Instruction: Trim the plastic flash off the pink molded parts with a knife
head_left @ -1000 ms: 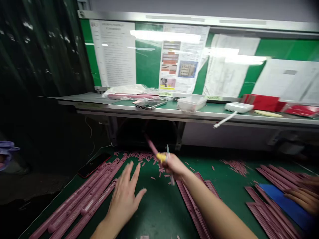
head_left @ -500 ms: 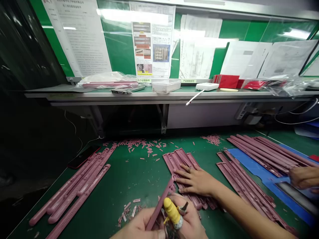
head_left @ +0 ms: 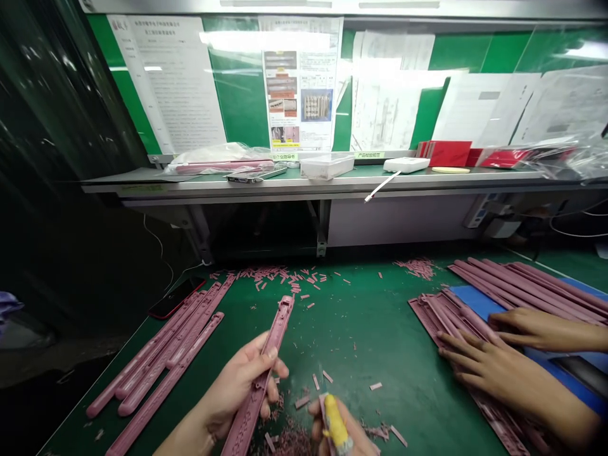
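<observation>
My left hand is closed round a long pink plastic strip, which points away from me over the green mat. My right hand sits at the bottom edge, closed on a small yellow-handled tool, just right of the strip's near end. Pink trimmings lie on the mat between my hands. A row of finished-looking pink strips lies to the left of my left hand.
A co-worker's two hands rest on a pile of pink strips and a blue sheet at the right. A dark phone lies at the mat's left edge. A shelf with boxes and bags runs across the back.
My left hand has lifted the pink strip so that it points away from me. The co-worker's hand and the middle pile of strips have shifted to the right.
</observation>
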Action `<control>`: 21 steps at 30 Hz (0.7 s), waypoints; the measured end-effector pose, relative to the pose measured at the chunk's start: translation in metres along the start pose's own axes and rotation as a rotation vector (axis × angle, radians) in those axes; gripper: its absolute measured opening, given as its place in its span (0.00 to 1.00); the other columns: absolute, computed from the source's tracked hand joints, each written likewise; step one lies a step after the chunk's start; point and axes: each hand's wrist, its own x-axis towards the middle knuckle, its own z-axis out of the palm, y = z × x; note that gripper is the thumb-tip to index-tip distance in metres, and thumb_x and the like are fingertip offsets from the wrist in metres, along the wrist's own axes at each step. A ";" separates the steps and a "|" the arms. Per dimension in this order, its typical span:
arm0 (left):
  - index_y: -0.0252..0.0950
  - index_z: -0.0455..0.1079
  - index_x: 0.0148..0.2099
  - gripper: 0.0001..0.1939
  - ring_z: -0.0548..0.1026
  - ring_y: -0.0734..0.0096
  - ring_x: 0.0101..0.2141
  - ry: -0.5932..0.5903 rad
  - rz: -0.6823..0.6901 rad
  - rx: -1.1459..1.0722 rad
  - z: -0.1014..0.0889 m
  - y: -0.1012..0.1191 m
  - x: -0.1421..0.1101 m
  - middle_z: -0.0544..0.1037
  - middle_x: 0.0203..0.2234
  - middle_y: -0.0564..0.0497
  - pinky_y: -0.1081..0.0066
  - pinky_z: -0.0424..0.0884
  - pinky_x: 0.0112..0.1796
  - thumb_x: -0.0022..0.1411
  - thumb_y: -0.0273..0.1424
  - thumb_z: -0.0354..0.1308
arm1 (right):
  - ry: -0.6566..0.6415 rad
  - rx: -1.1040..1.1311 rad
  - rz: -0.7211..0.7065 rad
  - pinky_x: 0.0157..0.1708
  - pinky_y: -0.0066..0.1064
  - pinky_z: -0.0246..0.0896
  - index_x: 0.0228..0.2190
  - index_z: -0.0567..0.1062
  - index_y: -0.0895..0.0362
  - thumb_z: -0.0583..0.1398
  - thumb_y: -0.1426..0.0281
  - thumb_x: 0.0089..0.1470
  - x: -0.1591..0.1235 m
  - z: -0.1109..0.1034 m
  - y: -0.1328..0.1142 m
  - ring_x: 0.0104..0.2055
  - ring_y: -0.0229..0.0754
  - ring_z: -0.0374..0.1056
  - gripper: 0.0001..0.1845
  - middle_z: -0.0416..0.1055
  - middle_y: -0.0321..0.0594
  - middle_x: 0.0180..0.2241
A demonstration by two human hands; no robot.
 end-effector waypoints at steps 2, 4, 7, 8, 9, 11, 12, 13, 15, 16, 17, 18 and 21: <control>0.37 0.50 0.64 0.32 0.70 0.79 0.16 0.005 -0.001 -0.009 0.002 0.009 -0.003 0.76 0.29 0.51 0.80 0.68 0.13 0.62 0.32 0.58 | 0.000 0.021 0.045 0.29 0.33 0.70 0.45 0.75 0.41 0.52 0.62 0.62 0.023 0.059 -0.033 0.37 0.43 0.73 0.14 0.75 0.36 0.37; 0.37 0.49 0.65 0.31 0.69 0.80 0.14 -0.002 -0.022 -0.026 0.005 0.012 -0.006 0.75 0.29 0.51 0.80 0.67 0.12 0.62 0.30 0.57 | -0.020 -0.001 0.138 0.35 0.33 0.68 0.49 0.73 0.47 0.51 0.69 0.62 0.045 0.097 -0.047 0.37 0.41 0.71 0.17 0.73 0.39 0.36; 0.36 0.52 0.63 0.28 0.70 0.80 0.14 -0.028 -0.045 -0.037 0.007 0.011 -0.008 0.74 0.29 0.52 0.80 0.68 0.12 0.63 0.31 0.56 | 0.036 -0.134 0.118 0.36 0.31 0.64 0.49 0.73 0.54 0.54 0.75 0.56 0.066 0.106 -0.044 0.36 0.40 0.69 0.20 0.73 0.41 0.36; 0.36 0.53 0.62 0.27 0.70 0.80 0.14 -0.041 -0.054 -0.034 0.006 0.010 -0.008 0.74 0.29 0.52 0.80 0.68 0.12 0.63 0.31 0.56 | 0.063 -0.169 0.097 0.35 0.30 0.63 0.48 0.74 0.55 0.55 0.75 0.54 0.070 0.102 -0.041 0.35 0.40 0.69 0.20 0.73 0.41 0.35; 0.36 0.54 0.62 0.27 0.71 0.79 0.15 -0.054 -0.061 -0.029 0.005 0.009 -0.008 0.74 0.30 0.51 0.80 0.68 0.12 0.63 0.32 0.56 | 0.077 -0.192 0.082 0.33 0.29 0.63 0.47 0.74 0.55 0.56 0.75 0.54 0.072 0.097 -0.039 0.34 0.39 0.69 0.19 0.73 0.40 0.34; 0.37 0.55 0.62 0.27 0.72 0.78 0.16 -0.073 -0.067 -0.016 0.004 0.007 -0.008 0.74 0.30 0.51 0.79 0.69 0.12 0.62 0.33 0.57 | 0.084 -0.220 0.061 0.32 0.27 0.62 0.45 0.76 0.55 0.57 0.75 0.53 0.074 0.092 -0.036 0.32 0.38 0.69 0.17 0.74 0.40 0.33; 0.37 0.55 0.62 0.28 0.72 0.78 0.16 -0.078 -0.064 -0.009 0.003 0.006 -0.008 0.74 0.30 0.51 0.79 0.69 0.12 0.62 0.33 0.58 | 0.082 -0.234 0.052 0.32 0.27 0.61 0.45 0.77 0.54 0.57 0.75 0.53 0.073 0.091 -0.036 0.32 0.38 0.69 0.17 0.74 0.40 0.33; 0.37 0.55 0.62 0.29 0.72 0.78 0.16 -0.078 -0.059 0.000 0.003 0.006 -0.009 0.74 0.30 0.51 0.79 0.69 0.12 0.61 0.34 0.58 | 0.076 -0.246 0.043 0.32 0.28 0.61 0.45 0.77 0.54 0.57 0.75 0.54 0.072 0.091 -0.036 0.32 0.38 0.69 0.17 0.74 0.40 0.33; 0.37 0.55 0.63 0.30 0.71 0.79 0.16 -0.078 -0.044 0.029 0.003 0.005 -0.010 0.74 0.30 0.51 0.80 0.68 0.12 0.61 0.34 0.59 | 0.058 -0.259 0.029 0.32 0.28 0.61 0.45 0.77 0.53 0.57 0.74 0.55 0.070 0.093 -0.036 0.33 0.39 0.69 0.17 0.75 0.40 0.34; 0.38 0.55 0.63 0.30 0.71 0.80 0.16 -0.085 -0.034 0.052 0.004 0.005 -0.010 0.74 0.30 0.51 0.81 0.67 0.12 0.61 0.34 0.58 | 0.046 -0.255 0.023 0.32 0.29 0.61 0.46 0.77 0.53 0.58 0.73 0.56 0.070 0.093 -0.036 0.32 0.39 0.69 0.16 0.75 0.41 0.33; 0.38 0.55 0.63 0.30 0.71 0.80 0.16 -0.098 -0.023 0.083 0.004 0.005 -0.011 0.74 0.31 0.51 0.81 0.67 0.12 0.62 0.35 0.58 | 0.029 -0.236 0.021 0.32 0.29 0.61 0.46 0.77 0.54 0.59 0.71 0.56 0.069 0.093 -0.036 0.31 0.39 0.68 0.15 0.74 0.41 0.33; 0.38 0.55 0.63 0.29 0.71 0.80 0.16 -0.114 -0.012 0.119 0.004 0.005 -0.012 0.74 0.31 0.50 0.81 0.67 0.13 0.62 0.36 0.58 | 0.008 -0.203 0.020 0.31 0.28 0.60 0.45 0.78 0.55 0.60 0.68 0.55 0.070 0.092 -0.037 0.30 0.38 0.67 0.15 0.74 0.41 0.31; 0.40 0.54 0.64 0.30 0.72 0.79 0.18 -0.131 0.023 0.236 0.005 0.005 -0.016 0.73 0.33 0.49 0.80 0.67 0.14 0.63 0.38 0.56 | -0.068 -0.073 0.047 0.27 0.26 0.58 0.44 0.79 0.57 0.65 0.63 0.51 0.073 0.083 -0.038 0.26 0.36 0.63 0.18 0.71 0.38 0.26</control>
